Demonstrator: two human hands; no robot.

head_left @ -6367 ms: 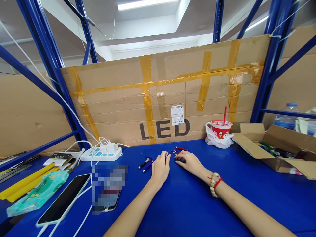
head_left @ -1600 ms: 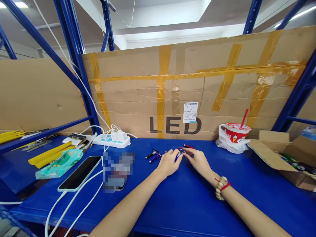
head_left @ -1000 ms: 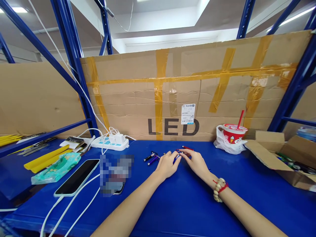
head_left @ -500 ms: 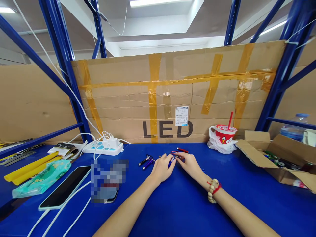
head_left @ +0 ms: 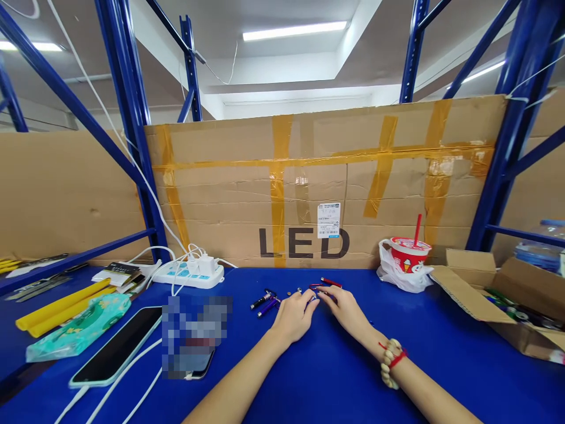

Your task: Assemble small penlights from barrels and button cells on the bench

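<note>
Your left hand [head_left: 293, 318] pinches 1 small blue piece [head_left: 313, 298] — your right hand [head_left: 346, 315] is just beside it, its grip I cannot tell. 1 black tube [head_left: 260, 301] and 1 purple tube [head_left: 267, 308] lie left — 1 red tube [head_left: 331, 282] behind.

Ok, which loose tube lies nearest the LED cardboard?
The red tube, beyond the right hand; the black tube and purple tube lie farther off, left of the left hand.

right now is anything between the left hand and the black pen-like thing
Yes: the purple pen-like thing lies on the blue table between the left hand and the black pen-like thing.
</note>
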